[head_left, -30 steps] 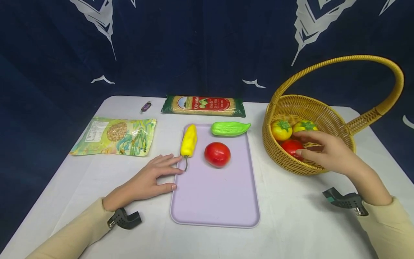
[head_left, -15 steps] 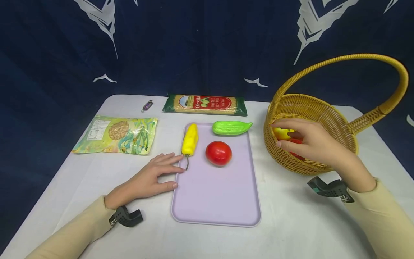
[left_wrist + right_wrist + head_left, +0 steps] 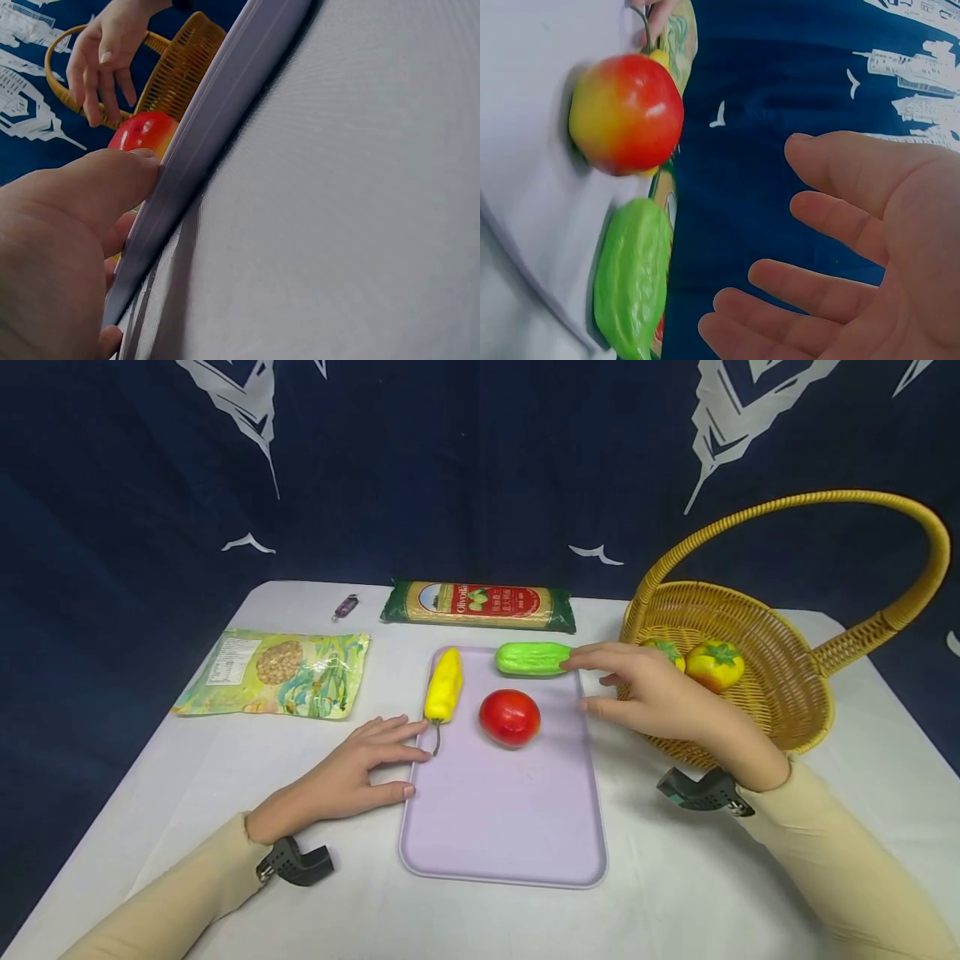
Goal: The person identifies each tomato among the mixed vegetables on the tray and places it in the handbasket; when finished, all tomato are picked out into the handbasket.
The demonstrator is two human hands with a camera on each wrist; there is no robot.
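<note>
My left hand (image 3: 348, 770) rests at the left edge of the lilac tray (image 3: 504, 827), fingers spread, fingertips right at its rim. Beside them lies a yellow pepper (image 3: 444, 685) with its stem toward me. My right hand (image 3: 656, 693) hovers over the tray's right edge with nothing in it, fingers loosely extended. Its fingertips overlap the end of a green ridged vegetable (image 3: 528, 658) in the head view; the right wrist view shows a gap between them. A red tomato (image 3: 510, 718), yellowish on one side in the right wrist view (image 3: 626, 114), sits on the tray between both hands.
A wicker basket (image 3: 780, 652) with a tall handle stands at the right, holding yellow tomatoes (image 3: 715, 666). Behind the tray lies a spaghetti pack (image 3: 478, 605). A green bag (image 3: 273, 674) and a small purple-wrapped candy (image 3: 346, 607) are at the left.
My right hand has moved left out of the basket, empty, to the tray's right edge. The yellow tomatoes in the basket show again. My left hand has stayed in place.
</note>
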